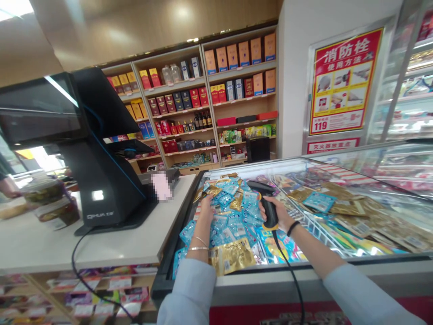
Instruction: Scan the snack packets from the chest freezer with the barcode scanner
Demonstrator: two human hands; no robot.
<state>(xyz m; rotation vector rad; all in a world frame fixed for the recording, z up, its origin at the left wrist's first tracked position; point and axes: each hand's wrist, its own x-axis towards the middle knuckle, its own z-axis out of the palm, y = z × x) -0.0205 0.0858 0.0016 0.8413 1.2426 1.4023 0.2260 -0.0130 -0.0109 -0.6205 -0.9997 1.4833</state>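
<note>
My right hand (278,211) is wrapped round the grip of a black-and-yellow barcode scanner (269,212), its head pointing left over a heap of small packets. The scanner's cable runs down past the freezer's front edge. My left hand (207,208) reaches into the heap's left side, against the blue packets (226,198) and a gold packet (212,189). Its fingertips are blurred and partly hidden, so whether they grip a packet is unclear. Near my left wrist lies a larger gold packet (233,256). The heap rests on the glass top of a chest freezer (287,270).
On the left, a black checkout terminal (111,189) stands on a white counter (135,243), beside plastic tubs (56,207). More gold packets (355,212) lie on the freezer's right side. Behind are shelves (206,97) of boxes and bottles. A person's hand (10,187) shows far left.
</note>
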